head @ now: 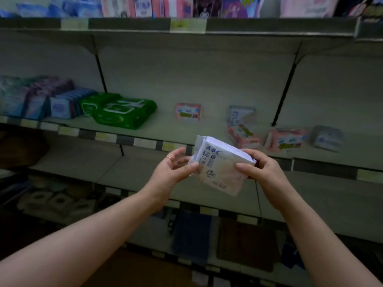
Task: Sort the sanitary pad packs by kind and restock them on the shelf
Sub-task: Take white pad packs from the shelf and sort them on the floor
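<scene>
Head-worn view, facing shelf, angled down, close

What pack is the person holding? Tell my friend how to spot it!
Find the long grey metal middle shelf; just in front of its edge two bare hands meet. The left hand and right hand grip a white plastic pack with blue ABC letters, tilted. Unlike the pink packs on the shelf behind, it is off the shelf.

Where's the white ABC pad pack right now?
Head view, centre: the white ABC pack is held between the left hand and right hand, in front of the middle shelf.
</scene>
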Tool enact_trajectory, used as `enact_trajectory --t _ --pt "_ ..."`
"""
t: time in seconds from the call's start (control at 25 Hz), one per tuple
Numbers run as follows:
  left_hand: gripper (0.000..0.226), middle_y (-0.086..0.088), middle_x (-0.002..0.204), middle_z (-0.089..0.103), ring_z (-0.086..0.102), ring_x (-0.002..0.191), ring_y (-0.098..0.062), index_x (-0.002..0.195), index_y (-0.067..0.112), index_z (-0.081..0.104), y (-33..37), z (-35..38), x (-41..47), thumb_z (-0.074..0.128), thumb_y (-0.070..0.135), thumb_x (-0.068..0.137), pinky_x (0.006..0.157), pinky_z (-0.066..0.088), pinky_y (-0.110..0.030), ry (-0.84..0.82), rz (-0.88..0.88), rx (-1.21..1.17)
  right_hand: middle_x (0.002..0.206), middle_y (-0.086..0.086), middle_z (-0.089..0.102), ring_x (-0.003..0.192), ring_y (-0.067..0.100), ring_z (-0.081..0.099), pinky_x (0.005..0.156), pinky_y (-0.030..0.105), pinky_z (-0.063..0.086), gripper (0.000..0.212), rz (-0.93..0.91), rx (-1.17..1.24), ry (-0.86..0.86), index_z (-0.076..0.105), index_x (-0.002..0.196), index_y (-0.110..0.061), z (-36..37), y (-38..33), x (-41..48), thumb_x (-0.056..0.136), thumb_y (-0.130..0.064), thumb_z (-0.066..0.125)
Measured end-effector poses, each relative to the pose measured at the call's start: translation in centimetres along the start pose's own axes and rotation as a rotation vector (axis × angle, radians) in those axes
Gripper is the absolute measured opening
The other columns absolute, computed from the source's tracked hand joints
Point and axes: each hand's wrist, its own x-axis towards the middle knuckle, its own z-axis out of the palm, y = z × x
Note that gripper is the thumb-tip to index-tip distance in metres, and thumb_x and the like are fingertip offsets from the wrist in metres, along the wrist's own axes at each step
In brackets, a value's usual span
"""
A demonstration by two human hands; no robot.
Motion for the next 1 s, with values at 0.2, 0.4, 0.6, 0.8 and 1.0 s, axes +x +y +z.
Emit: enact_trajectory --t 0.2,0.4,0.6,0.8,1.0 --pt "0.052 0.002 0.110 0.066 0.063 0.101 -0.009 0.119 0.023 0.055 -5.7 -3.3 1.4 0.071 0.003 0.075 0.077 0.053 -0.018 -0.164 -0.160 0.249 0.106 0.001 0.065 0.092 0.013 0.063 0.071 0.019 0.052 0.046 0.191 -0.138 -0.088 0.059 0.112 -0.018 1.7 5.1 0.7 0.073 -0.001 0.074" --pt "0.043 0.006 0.101 0.067 0.065 0.088 -0.001 0.103 0.023 0.056 -13.4 -4.5 4.1 0.067 -0.008 0.075 0.067 0.050 -0.010 -0.216 -0.315 0.326 0.111 -0.004 0.059 0.092 0.000 0.058 0.072 0.008 0.047 0.063 0.333 -0.374 -0.138 0.049 0.124 -0.021 2.8 12.5 1.1 0.070 -0.002 0.076" --pt "0.055 0.003 0.112 0.054 0.052 0.110 -0.013 0.128 0.012 0.046 -24.2 -4.7 6.3 0.067 0.001 0.079 0.067 0.047 -0.006 -0.203 -0.363 0.410 0.115 -0.007 0.050 0.108 0.011 0.051 0.077 0.015 0.049 0.064 0.470 -0.453 -0.137 0.046 0.128 -0.021 4.3 23.2 1.1 0.073 -0.011 0.077" --pt "0.054 -0.005 0.126 0.054 0.050 0.114 -0.013 0.130 0.007 0.045 -38.2 -6.5 6.9 0.067 0.002 0.081 0.087 0.045 -0.016 -0.155 -0.401 0.462 0.119 0.002 0.051 0.106 0.010 0.048 0.082 0.010 0.042 0.062 0.515 -0.437 -0.139 0.047 0.126 -0.012 5.9 37.0 -0.1 0.072 -0.005 0.077" --pt "0.052 -0.012 0.129 0.050 0.048 0.121 -0.025 0.130 0.003 0.045 -52.7 -7.9 7.1 0.066 0.003 0.082 0.101 0.040 -0.028 -0.091 -0.469 0.548 0.124 0.004 0.045 0.113 0.014 0.045 0.084 0.015 0.040 0.069 0.540 -0.451 -0.160 0.039 0.131 -0.008 7.8 52.0 -2.3 0.073 -0.005 0.076"
